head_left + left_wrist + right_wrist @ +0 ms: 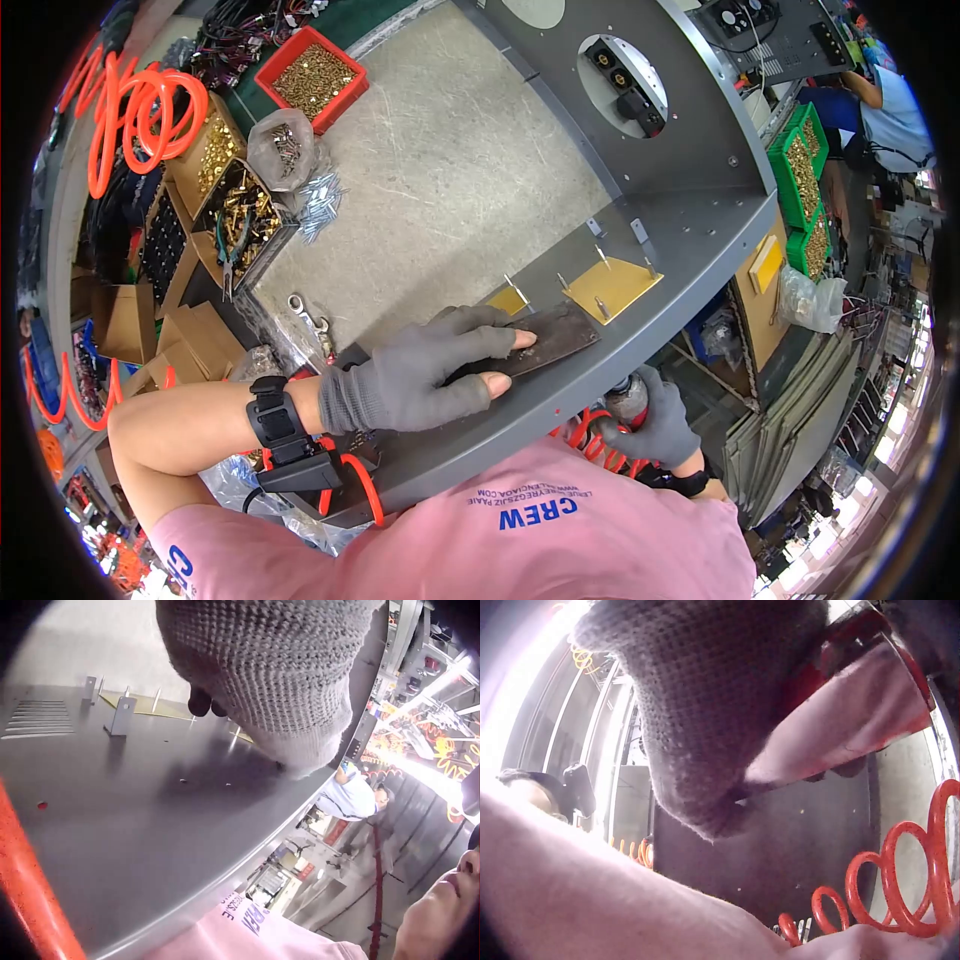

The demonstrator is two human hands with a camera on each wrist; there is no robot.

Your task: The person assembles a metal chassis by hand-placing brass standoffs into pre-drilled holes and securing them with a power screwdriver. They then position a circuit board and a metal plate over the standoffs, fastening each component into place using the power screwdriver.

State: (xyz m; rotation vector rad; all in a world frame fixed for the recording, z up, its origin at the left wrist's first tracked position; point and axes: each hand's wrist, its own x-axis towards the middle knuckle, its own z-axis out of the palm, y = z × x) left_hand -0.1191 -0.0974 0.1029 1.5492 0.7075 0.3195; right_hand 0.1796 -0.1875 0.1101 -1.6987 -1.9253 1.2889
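Observation:
A grey-gloved left hand rests over a dark flat plate, its bare index fingertip pressing the top and its thumb by the near edge. The hand hides the plate's left part. This plate lies on the grey metal panel, near its curved edge. Below that edge, the gloved right hand grips an air tool with a silver body. In the right wrist view, a shiny cylinder with red parts shows beyond the glove. A red coiled hose runs beside the right hand.
Two yellow plates, one larger, lie by upright pins on the panel. A red bin of screws, a clear bag and a wrench are to the left. Green bins stand right; another person is beyond.

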